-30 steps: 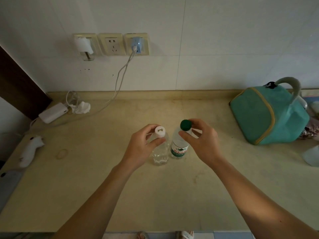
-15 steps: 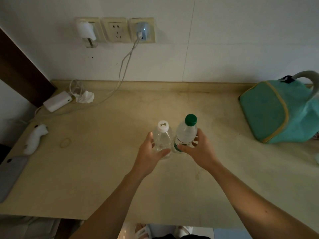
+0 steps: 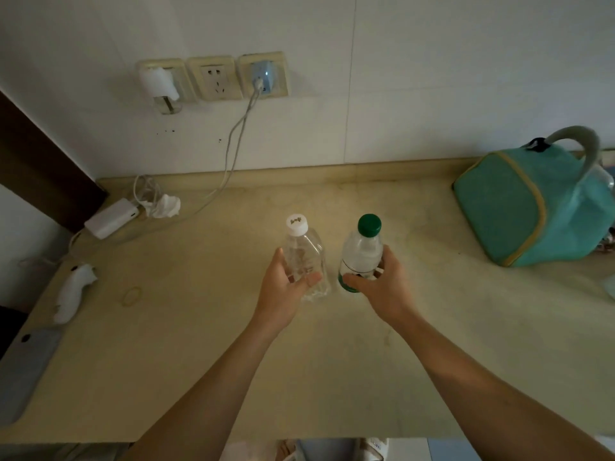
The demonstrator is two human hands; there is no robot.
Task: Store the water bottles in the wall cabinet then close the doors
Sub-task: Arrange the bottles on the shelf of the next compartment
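Two capped clear bottles stand side by side, the white-capped bottle [image 3: 304, 257] left of the green-capped bottle [image 3: 362, 252].

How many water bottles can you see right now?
2: the white-capped bottle in the left hand, the green-capped bottle in the right hand. Others may sit out of frame.

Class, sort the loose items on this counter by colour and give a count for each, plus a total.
White: 3, rectangular power bank, crumpled tissue, curved handheld device
Teal: 1, fabric lunch bag
Clear plastic: 2, white-capped bottle, green-capped bottle
Yellowish: 1, rubber band
Grey: 1, flat phone
Total: 8
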